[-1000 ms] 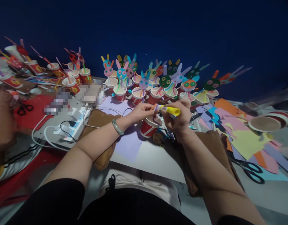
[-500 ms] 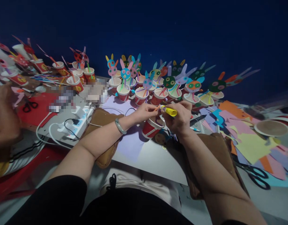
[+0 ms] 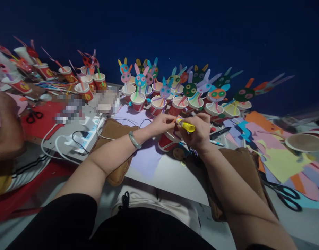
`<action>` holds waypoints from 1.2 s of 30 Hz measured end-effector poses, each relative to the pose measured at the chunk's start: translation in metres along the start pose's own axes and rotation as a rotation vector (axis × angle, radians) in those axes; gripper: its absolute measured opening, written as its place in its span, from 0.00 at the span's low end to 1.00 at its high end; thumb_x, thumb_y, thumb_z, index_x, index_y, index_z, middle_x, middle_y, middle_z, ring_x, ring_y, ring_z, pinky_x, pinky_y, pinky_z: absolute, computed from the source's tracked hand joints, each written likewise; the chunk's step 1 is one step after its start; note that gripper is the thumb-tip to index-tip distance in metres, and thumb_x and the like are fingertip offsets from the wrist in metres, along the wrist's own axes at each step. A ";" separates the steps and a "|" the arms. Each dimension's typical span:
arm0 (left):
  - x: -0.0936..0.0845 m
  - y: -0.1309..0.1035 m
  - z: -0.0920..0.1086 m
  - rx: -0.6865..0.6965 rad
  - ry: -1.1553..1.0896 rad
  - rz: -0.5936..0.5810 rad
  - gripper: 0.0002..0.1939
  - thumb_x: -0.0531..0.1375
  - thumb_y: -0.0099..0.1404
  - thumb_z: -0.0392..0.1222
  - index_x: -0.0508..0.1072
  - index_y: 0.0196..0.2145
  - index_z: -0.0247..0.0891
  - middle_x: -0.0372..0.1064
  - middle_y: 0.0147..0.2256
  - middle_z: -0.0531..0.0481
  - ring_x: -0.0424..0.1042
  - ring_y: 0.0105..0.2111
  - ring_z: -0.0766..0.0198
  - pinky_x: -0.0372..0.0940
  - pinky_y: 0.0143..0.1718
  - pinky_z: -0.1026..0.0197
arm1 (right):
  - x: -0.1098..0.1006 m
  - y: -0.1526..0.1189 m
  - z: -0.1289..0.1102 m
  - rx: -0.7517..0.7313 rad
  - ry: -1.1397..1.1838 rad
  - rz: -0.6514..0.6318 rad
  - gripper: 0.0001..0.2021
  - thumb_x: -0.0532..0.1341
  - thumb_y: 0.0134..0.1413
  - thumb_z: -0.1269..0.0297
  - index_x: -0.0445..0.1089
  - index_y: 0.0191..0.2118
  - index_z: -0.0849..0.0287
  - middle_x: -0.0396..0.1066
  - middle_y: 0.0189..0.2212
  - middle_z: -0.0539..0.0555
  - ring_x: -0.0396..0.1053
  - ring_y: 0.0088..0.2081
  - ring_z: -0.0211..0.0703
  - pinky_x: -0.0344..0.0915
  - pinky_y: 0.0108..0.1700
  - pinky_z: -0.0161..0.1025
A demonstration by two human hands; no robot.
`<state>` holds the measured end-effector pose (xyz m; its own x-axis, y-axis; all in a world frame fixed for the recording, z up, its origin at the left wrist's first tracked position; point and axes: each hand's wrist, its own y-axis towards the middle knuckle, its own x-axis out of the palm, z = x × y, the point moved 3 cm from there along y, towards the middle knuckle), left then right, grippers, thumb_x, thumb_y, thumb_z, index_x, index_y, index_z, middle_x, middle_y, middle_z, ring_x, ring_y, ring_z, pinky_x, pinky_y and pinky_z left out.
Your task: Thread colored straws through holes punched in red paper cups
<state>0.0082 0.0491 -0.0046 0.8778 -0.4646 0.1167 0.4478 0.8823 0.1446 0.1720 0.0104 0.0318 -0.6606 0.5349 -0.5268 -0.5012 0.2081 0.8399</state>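
My left hand [image 3: 163,124], a bangle on its wrist, pinches a small orange piece [image 3: 175,120], perhaps paper; the fingers partly hide it. In my right hand [image 3: 198,130] is a yellow tube [image 3: 188,127] that looks like a glue stick, its inner end against the orange piece. Just below both hands a red paper cup [image 3: 166,143] stands on the table. A round paper face [image 3: 179,152] lies beside it, in shadow. Behind the hands stand several cups with paper rabbit heads [image 3: 165,91] on coloured straws.
Black-handled scissors [image 3: 291,198] and coloured paper scraps [image 3: 281,163] lie to the right. Brown cushions [image 3: 114,139] flank the work area. A white power strip [image 3: 90,135] with cables sits left. Another person's arm [image 3: 8,128] is at far left, near red paper and more cups.
The yellow tube has shifted slightly and tilts more downward at its outer end. Both hands stay together above the cup; the camera view has moved a little.
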 end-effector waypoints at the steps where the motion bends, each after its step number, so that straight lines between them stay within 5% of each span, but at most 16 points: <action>1: 0.001 -0.001 0.001 -0.002 -0.001 -0.002 0.08 0.69 0.56 0.39 0.81 0.30 0.30 0.76 0.28 0.52 0.72 0.31 0.67 0.63 0.36 0.67 | 0.001 -0.002 0.001 0.014 -0.016 -0.026 0.09 0.62 0.67 0.58 0.69 0.46 0.56 0.80 0.31 0.54 0.74 0.27 0.46 0.65 0.44 0.51; 8: 0.005 -0.004 0.001 -0.032 -0.029 -0.055 0.22 0.75 0.52 0.53 0.80 0.31 0.29 0.75 0.28 0.49 0.72 0.30 0.66 0.63 0.34 0.65 | 0.001 -0.006 0.010 0.103 -0.072 0.028 0.12 0.62 0.67 0.53 0.71 0.44 0.57 0.79 0.32 0.55 0.74 0.29 0.46 0.65 0.45 0.50; 13: 0.004 -0.005 -0.001 -0.049 -0.058 -0.019 0.21 0.75 0.52 0.52 0.81 0.33 0.29 0.77 0.29 0.48 0.73 0.31 0.66 0.65 0.36 0.64 | -0.006 -0.008 0.019 0.304 -0.068 0.177 0.09 0.62 0.67 0.54 0.71 0.43 0.54 0.78 0.32 0.56 0.72 0.33 0.50 0.65 0.43 0.51; 16: 0.002 -0.005 0.000 -0.050 -0.023 -0.010 0.18 0.74 0.55 0.49 0.82 0.33 0.30 0.78 0.30 0.46 0.74 0.31 0.65 0.67 0.37 0.64 | -0.007 -0.006 0.012 0.241 0.018 0.226 0.09 0.64 0.65 0.55 0.71 0.44 0.53 0.78 0.32 0.54 0.71 0.32 0.48 0.65 0.43 0.50; 20: 0.001 -0.005 0.003 -0.006 0.052 0.003 0.14 0.71 0.56 0.46 0.83 0.33 0.31 0.79 0.31 0.48 0.75 0.34 0.64 0.67 0.37 0.64 | -0.002 0.000 -0.002 0.101 0.055 0.076 0.08 0.63 0.67 0.56 0.69 0.45 0.54 0.78 0.32 0.50 0.72 0.29 0.42 0.65 0.45 0.47; 27: 0.004 -0.008 0.006 -0.014 0.060 0.008 0.20 0.72 0.54 0.52 0.83 0.35 0.31 0.80 0.32 0.47 0.76 0.33 0.64 0.69 0.39 0.64 | -0.002 0.003 -0.002 0.074 0.011 0.100 0.07 0.63 0.67 0.61 0.69 0.46 0.57 0.80 0.34 0.53 0.73 0.30 0.42 0.62 0.46 0.47; 34: 0.006 -0.010 0.008 -0.043 0.086 0.003 0.21 0.74 0.54 0.54 0.82 0.33 0.30 0.80 0.31 0.45 0.76 0.32 0.64 0.69 0.37 0.63 | -0.001 -0.015 0.020 0.448 -0.063 0.144 0.13 0.56 0.70 0.51 0.69 0.46 0.53 0.78 0.36 0.57 0.73 0.38 0.52 0.66 0.48 0.53; 36: 0.003 -0.008 0.008 -0.039 0.078 0.005 0.24 0.75 0.53 0.56 0.81 0.33 0.30 0.79 0.30 0.46 0.75 0.31 0.63 0.70 0.37 0.62 | -0.001 -0.015 0.016 0.419 -0.039 0.138 0.13 0.57 0.68 0.50 0.70 0.45 0.54 0.77 0.34 0.57 0.73 0.36 0.52 0.66 0.48 0.54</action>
<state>0.0061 0.0397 0.0028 0.8900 -0.4542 0.0399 0.4483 0.8877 0.1053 0.1895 0.0200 0.0223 -0.6797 0.6100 -0.4073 -0.1344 0.4423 0.8868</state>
